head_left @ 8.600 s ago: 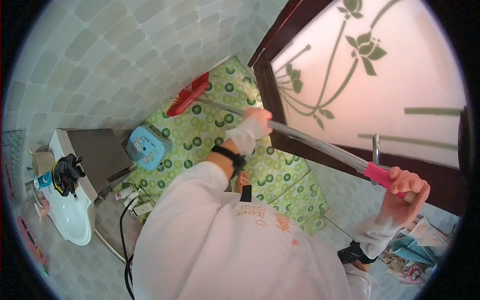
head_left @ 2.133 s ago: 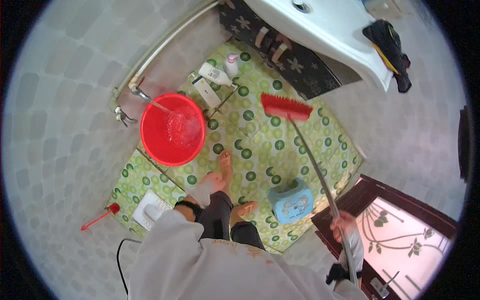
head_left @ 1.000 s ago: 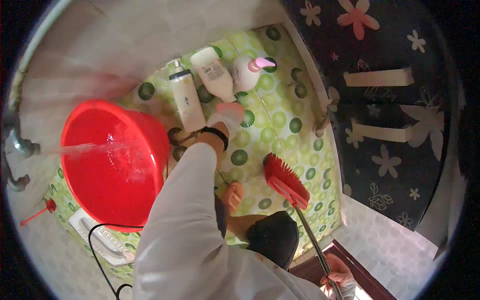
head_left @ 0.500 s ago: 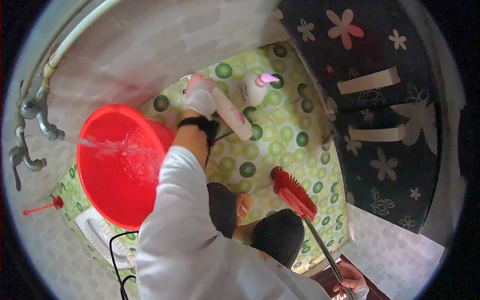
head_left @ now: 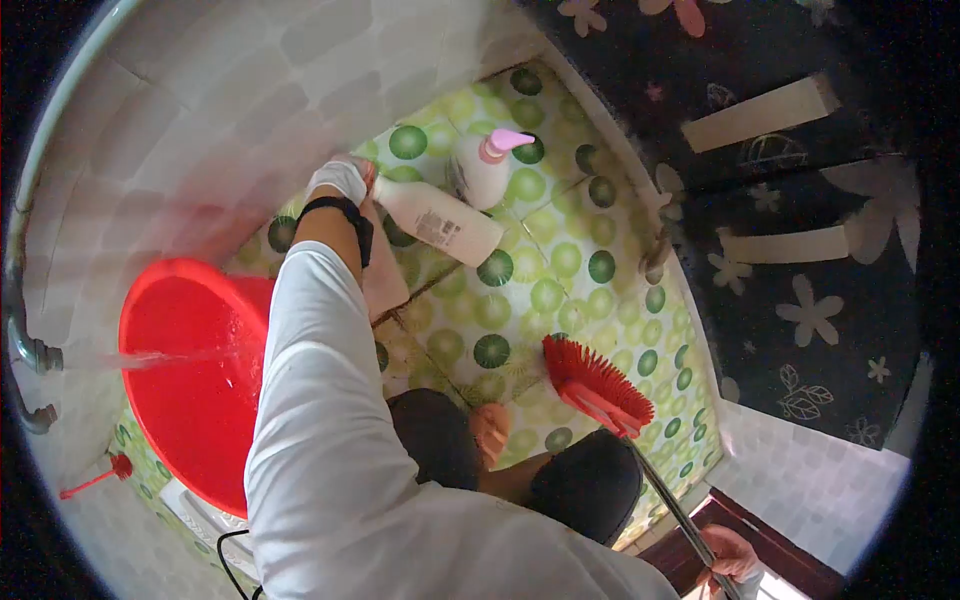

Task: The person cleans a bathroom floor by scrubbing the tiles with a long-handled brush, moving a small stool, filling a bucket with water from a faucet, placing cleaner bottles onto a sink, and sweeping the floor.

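My left hand (head_left: 343, 180) is closed at the necks of two bottles; which one it grips is hidden. One is a white labelled bottle (head_left: 440, 222) lying on the green-dotted floor. The other, a pale rectangular bottle (head_left: 385, 275), lies partly under my wrist. A white bottle with a pink pump (head_left: 484, 172) is just beyond them. In my right hand (head_left: 730, 555) is the metal handle of a broom (head_left: 605, 385), whose red bristles rest near the floor. Water runs into a red basin (head_left: 190, 400) left of my left arm.
A dark flowered cabinet (head_left: 800, 230) with two pale handles stands along the right. Taps (head_left: 38, 355) are on the left wall. A red brush (head_left: 95, 475) and a white squat toilet (head_left: 195, 515) lie at the lower left. A black cable hangs near my left sleeve.
Compared with a second ago, the labelled bottle has been turned, its base now toward the lower right. My left hand has moved up to the bottle necks. My right hand still holds the broom.
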`<state>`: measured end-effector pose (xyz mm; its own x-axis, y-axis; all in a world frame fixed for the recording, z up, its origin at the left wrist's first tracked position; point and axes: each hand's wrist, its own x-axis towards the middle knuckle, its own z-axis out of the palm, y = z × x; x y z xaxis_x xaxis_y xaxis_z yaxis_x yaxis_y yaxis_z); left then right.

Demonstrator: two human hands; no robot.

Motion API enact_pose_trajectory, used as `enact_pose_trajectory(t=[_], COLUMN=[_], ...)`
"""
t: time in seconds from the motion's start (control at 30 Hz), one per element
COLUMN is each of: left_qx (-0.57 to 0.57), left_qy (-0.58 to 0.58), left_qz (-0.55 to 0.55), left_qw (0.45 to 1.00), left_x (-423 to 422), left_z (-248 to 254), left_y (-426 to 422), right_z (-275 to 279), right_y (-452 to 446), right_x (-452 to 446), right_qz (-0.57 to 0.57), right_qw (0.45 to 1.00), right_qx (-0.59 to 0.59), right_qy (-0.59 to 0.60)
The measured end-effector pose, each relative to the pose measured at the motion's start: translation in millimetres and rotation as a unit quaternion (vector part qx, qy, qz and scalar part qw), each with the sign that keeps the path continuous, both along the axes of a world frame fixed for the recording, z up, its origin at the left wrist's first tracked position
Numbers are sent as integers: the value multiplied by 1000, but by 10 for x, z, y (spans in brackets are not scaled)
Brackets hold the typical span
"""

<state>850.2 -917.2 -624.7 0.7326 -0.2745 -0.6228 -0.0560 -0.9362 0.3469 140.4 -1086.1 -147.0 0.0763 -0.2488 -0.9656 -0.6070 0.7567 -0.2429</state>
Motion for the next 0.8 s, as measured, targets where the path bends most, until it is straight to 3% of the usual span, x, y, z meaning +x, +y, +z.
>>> enact_pose_trajectory(t=[0.1, 0.23, 0.27, 0.3, 0.33, 0.4, 0.5, 0.57, 0.6, 0.67, 0.73, 0.8], left_qx=[46, 73, 55, -81, -216, -358, -410, -496, -499, -552, -589, -623], left_qy=[-133, -191, -256, -206, -124, -188, -265, -211, -211, -81, -93, -106], left_qz=[-269, -352, -358, -58, 242, 225, 129, 269, 263, 303, 276, 248], left_qw=[953, 913, 896, 973, 938, 886, 863, 798, 798, 773, 754, 735], left_x=[-421, -979, -1254, -1445, -1631, -2043, -2426, -2583, -2612, -2639, -2670, -2649], left_z=[573, 846, 1102, 1061, 935, 1103, 1929, 2329, 2681, 3454, 4017, 4600], left_y=[81, 105, 128, 89, 3, 32, 88, 38, 28, 57, 50, 118], right_z=[38, 125, 119, 48, 152, 193, 467, 554, 582, 590, 661, 430], right_y=[-40, -207, -269, -340, -322, -292, -115, -37, -8, -45, 22, -7], right_x=[-12, -100, -153, -324, -203, -276, -64, -37, -116, -296, -326, -619], right_qz=[12, 28, 33, 49, 76, 54, 4, -29, -34, -85, -99, -315], right_qw=[1000, 998, 997, 996, 996, 997, 1000, 999, 998, 996, 994, 922], right_qx=[15, 47, 60, 70, 48, 40, -25, -42, -44, 19, 2, 174], right_qy=[-3, -19, -26, -20, 0, -25, -19, -6, -9, -31, -42, -144])
